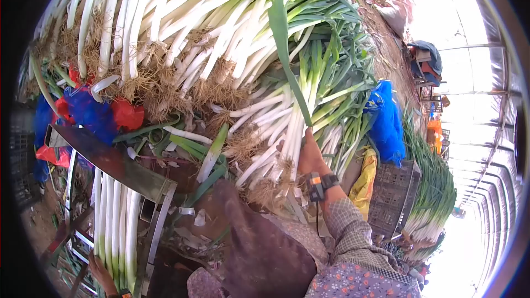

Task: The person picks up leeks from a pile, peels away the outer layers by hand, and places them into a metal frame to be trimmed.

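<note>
My right hand [310,154], with a strapped device on the wrist, is closed at the lower end of a long green onion leaf [287,60]. The leaf rises from my fingers across the pile, and its hold is partly hidden. Beside the hand lie loose green onions [265,127] with white stalks and bushy roots. At the bottom left, my left hand [102,273] is curled against the green part of a bundle of green onions [117,221]. That bundle stands in a metal frame [116,160], white ends up; the fingers are only partly visible.
A large pile of green onions [182,11] spans the top. Blue netting [386,121], a yellow sack [364,182] and a dark crate [392,198] stand right of my arm. More green onions [433,187] lie beyond. Trimmed leaves and scraps [187,215] litter the ground.
</note>
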`<state>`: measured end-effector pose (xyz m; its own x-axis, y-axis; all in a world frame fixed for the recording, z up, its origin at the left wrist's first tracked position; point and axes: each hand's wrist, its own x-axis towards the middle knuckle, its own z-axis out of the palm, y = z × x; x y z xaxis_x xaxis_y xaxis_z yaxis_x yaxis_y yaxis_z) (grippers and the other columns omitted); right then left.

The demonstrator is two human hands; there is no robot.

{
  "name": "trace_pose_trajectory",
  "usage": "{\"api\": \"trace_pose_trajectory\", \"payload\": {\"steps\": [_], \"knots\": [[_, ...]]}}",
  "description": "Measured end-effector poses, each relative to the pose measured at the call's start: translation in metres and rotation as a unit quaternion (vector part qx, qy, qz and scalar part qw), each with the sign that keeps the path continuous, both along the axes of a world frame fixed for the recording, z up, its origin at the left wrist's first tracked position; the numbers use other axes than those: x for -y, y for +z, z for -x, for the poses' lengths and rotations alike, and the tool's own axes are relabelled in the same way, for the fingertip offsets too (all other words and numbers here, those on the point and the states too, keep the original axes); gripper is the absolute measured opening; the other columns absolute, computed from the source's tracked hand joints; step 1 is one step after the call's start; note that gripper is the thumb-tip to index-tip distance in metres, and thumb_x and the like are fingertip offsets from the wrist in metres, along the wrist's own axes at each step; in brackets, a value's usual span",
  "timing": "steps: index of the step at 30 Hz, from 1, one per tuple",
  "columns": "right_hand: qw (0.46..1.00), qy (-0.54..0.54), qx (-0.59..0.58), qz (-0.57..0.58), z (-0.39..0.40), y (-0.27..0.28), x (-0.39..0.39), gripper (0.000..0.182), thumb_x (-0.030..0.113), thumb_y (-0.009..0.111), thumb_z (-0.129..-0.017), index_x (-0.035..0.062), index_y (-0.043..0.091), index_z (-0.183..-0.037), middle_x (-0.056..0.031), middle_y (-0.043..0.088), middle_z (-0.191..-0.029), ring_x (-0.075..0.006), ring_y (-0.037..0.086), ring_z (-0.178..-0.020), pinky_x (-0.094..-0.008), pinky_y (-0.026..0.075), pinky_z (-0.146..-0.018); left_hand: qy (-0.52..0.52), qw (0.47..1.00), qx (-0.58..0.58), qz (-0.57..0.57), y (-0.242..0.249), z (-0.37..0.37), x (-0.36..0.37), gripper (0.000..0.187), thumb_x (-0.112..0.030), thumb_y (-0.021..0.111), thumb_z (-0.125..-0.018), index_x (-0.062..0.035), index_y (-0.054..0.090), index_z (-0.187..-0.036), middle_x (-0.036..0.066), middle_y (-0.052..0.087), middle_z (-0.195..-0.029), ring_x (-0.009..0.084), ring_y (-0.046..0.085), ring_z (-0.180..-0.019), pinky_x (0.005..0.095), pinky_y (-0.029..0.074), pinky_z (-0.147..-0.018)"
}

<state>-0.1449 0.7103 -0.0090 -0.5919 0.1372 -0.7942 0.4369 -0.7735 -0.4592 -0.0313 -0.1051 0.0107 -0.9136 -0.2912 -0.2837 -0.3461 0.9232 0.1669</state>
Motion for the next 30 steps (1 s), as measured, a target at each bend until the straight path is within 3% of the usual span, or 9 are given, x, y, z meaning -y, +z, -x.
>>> {"api": "trace_pose_trajectory", "payload": {"steps": [6, 9, 13, 18, 20, 23, 24, 26, 30], "knots": [[0.965, 0.215, 0.006, -0.149, 0.016, 0.074, 0.033, 0.050, 0.044, 0.037, -0.099, 0.0011, 0.052, -0.121, -0.0148, 0.063, -0.102, -0.0295, 0.064, -0.090, -0.0431, 0.053, -0.085, -0.022, 0.999, -0.025, -0.013, 0.010, 0.007, -0.021, 0.048, -0.034, 0.035, -0.098, 0.0004, 0.051, -0.127, 0.021, 0.054, -0.127, 0.0407, 0.048, -0.115, 0.0459, 0.035, -0.097], [0.656, 0.578, 0.111, -0.471, 0.022, 0.041, 0.016, 0.047, 0.045, 0.053, -0.092, 0.0003, 0.064, -0.080, -0.0048, 0.059, -0.065, -0.0156, 0.058, -0.065, -0.0333, 0.047, -0.064, 0.001, 1.000, -0.009, 0.004, 0.002, 0.006, -0.016, 0.048, -0.033, 0.034, -0.098, -0.0002, 0.052, -0.127, 0.020, 0.054, -0.127, 0.0404, 0.048, -0.115, 0.0457, 0.035, -0.098], [0.874, 0.380, 0.042, -0.300, 0.026, 0.051, 0.057, 0.033, 0.031, 0.052, -0.094, 0.0039, 0.058, -0.077, 0.0025, 0.050, -0.060, -0.0084, 0.047, -0.055, -0.0244, 0.041, -0.055, -0.031, 0.997, -0.047, 0.046, -0.013, -0.008, 0.004, 0.046, -0.032, 0.034, -0.098, -0.0012, 0.052, -0.127, 0.020, 0.054, -0.127, 0.0398, 0.048, -0.114, 0.0460, 0.035, -0.098], [0.880, 0.273, 0.017, -0.388, 0.028, 0.080, 0.036, 0.023, 0.025, 0.055, -0.090, 0.0043, 0.056, -0.081, -0.0024, 0.056, -0.066, -0.0157, 0.056, -0.056, -0.0306, 0.046, -0.051, -0.002, 0.999, -0.021, 0.036, -0.012, -0.009, 0.005, 0.047, -0.032, 0.034, -0.098, 0.0014, 0.053, -0.127, 0.020, 0.052, -0.131, 0.0389, 0.046, -0.120, 0.0441, 0.034, -0.101], [0.352, 0.737, -0.090, -0.569, -0.008, 0.045, -0.031, 0.021, 0.024, 0.060, -0.085, 0.0046, 0.060, -0.092, -0.0101, 0.063, -0.079, -0.0266, 0.063, -0.068, -0.0375, 0.051, -0.061, -0.009, 0.999, -0.022, 0.036, 0.003, 0.001, -0.020, 0.048, -0.032, 0.034, -0.098, 0.0012, 0.052, -0.127, 0.020, 0.052, -0.132, 0.0383, 0.046, -0.121, 0.0442, 0.033, -0.101], [0.356, 0.698, 0.042, -0.620, -0.039, 0.071, -0.019, 0.029, 0.023, 0.063, -0.081, 0.0059, 0.062, -0.104, -0.0160, 0.063, -0.095, -0.0341, 0.063, -0.084, -0.0430, 0.051, -0.073, -0.009, 0.999, -0.015, 0.049, 0.007, 0.007, -0.029, 0.048, -0.032, 0.033, -0.098, 0.0006, 0.051, -0.128, 0.019, 0.052, -0.132, 0.0373, 0.046, -0.121, 0.0442, 0.032, -0.102], [0.498, 0.608, 0.044, -0.616, -0.024, 0.074, -0.006, 0.034, 0.020, 0.063, -0.080, 0.0043, 0.063, -0.110, -0.0176, 0.063, -0.101, -0.0330, 0.061, -0.095, -0.0407, 0.048, -0.083, -0.007, 0.998, -0.009, 0.056, 0.009, 0.006, -0.031, 0.048, -0.032, 0.033, -0.098, 0.0004, 0.051, -0.128, 0.019, 0.052, -0.132, 0.0370, 0.046, -0.122, 0.0443, 0.032, -0.103], [0.542, 0.555, -0.017, -0.630, 0.017, 0.069, 0.031, 0.030, 0.020, 0.061, -0.081, 0.0050, 0.062, -0.107, -0.0154, 0.062, -0.100, -0.0352, 0.059, -0.096, -0.0425, 0.048, -0.083, 0.002, 0.999, 0.002, 0.050, 0.009, 0.005, -0.030, 0.049, -0.033, 0.031, -0.098, -0.0010, 0.050, -0.131, 0.018, 0.051, -0.133, 0.0357, 0.044, -0.123, 0.0441, 0.030, -0.104], [0.446, 0.524, -0.249, -0.681, 0.092, 0.022, 0.085, 0.023, 0.018, 0.058, -0.081, 0.0066, 0.062, -0.100, -0.0120, 0.061, -0.102, -0.0332, 0.058, -0.094, -0.0432, 0.047, -0.082, -0.002, 0.999, 0.007, 0.052, 0.015, 0.008, -0.038, 0.050, -0.034, 0.030, -0.099, -0.0023, 0.047, -0.134, 0.016, 0.050, -0.135, 0.0342, 0.043, -0.126, 0.0440, 0.028, -0.105]]}}
